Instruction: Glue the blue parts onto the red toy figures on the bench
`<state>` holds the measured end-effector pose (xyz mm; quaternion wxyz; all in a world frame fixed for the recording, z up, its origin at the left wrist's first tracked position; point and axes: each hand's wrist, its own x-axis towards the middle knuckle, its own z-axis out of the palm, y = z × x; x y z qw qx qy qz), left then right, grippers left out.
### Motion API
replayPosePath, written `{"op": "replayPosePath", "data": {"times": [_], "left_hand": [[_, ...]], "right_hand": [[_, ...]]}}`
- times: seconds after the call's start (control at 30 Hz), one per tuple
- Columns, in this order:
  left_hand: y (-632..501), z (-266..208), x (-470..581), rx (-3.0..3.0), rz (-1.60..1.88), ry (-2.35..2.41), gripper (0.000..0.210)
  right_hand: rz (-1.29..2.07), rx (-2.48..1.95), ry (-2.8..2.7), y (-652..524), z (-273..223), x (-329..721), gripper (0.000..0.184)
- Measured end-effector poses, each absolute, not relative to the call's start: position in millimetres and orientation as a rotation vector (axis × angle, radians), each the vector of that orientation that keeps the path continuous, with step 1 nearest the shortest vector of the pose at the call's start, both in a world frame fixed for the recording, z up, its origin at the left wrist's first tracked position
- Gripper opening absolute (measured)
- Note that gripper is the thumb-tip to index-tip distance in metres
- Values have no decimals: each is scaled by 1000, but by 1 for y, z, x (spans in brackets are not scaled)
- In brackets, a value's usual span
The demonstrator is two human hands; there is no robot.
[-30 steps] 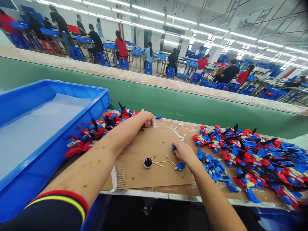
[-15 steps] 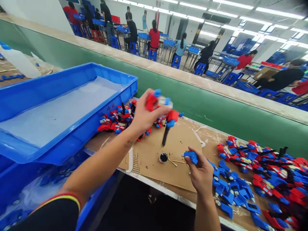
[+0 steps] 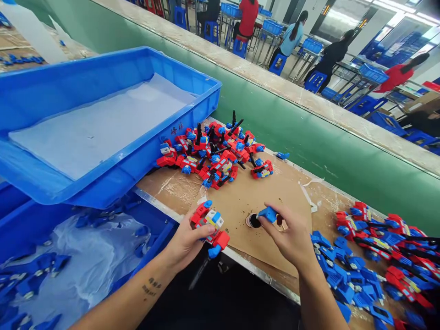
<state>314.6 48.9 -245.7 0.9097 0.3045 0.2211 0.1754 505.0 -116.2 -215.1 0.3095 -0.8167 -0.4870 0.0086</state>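
Observation:
My left hand (image 3: 187,238) is closed around a red and blue toy robot upper body (image 3: 215,220), with a black stick-like piece pointing down from one of its blue fists. Between the thumb and fingers of my right hand (image 3: 290,233) is a small blue plastic toy part (image 3: 268,214). That part is right at a small round cup of dark liquid (image 3: 253,221); whether it touches the liquid I cannot tell. Under the cup lies a spotted sheet of brown cardboard (image 3: 275,192). Behind my hands is a pile of red and blue toy upper bodies (image 3: 220,156).
A big blue tray (image 3: 134,160) lined with a white sheet stands at the left. Below it a blue bin (image 3: 151,229) holds plastic film and blue parts. At the right lie loose blue parts (image 3: 354,270) and more red toy bodies (image 3: 378,238). A green-sided ledge (image 3: 275,119) runs behind.
My left hand has come down and toward me from above the pile, bringing the toy body. My right hand has moved the blue part to the cup. The view has tilted down.

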Motion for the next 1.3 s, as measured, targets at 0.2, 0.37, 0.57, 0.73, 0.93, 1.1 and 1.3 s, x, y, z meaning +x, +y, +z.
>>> {"op": "replayPosePath", "data": {"times": [0.2,0.37,0.57,0.73,0.93,1.1,1.3], "left_hand": [[44,-267,319,601,332,412,36],[31,-274,325,639,380,343,46],[15,-267,332,681,281,122,36],[11,-256,334,690,295,117,31],[1,-231,336,816,253,276,29],[-5,-212,356,759,177,631,44],[-44,-183,422,833,142,481,53]], "right_hand": [[221,-2120,-806,-115,-218,504,37],[193,-1682,-473,-124,-213,462,38],[364,-1487,-512,-121,-219,416,36],[83,-1717,-773,-126,-218,411,46],[-149,-1823,-891,-134,-229,415,52],[-371,-2029,-967,-150,-223,428,64],[-883,-2027,-1141,-170,-199,443,49]]}}
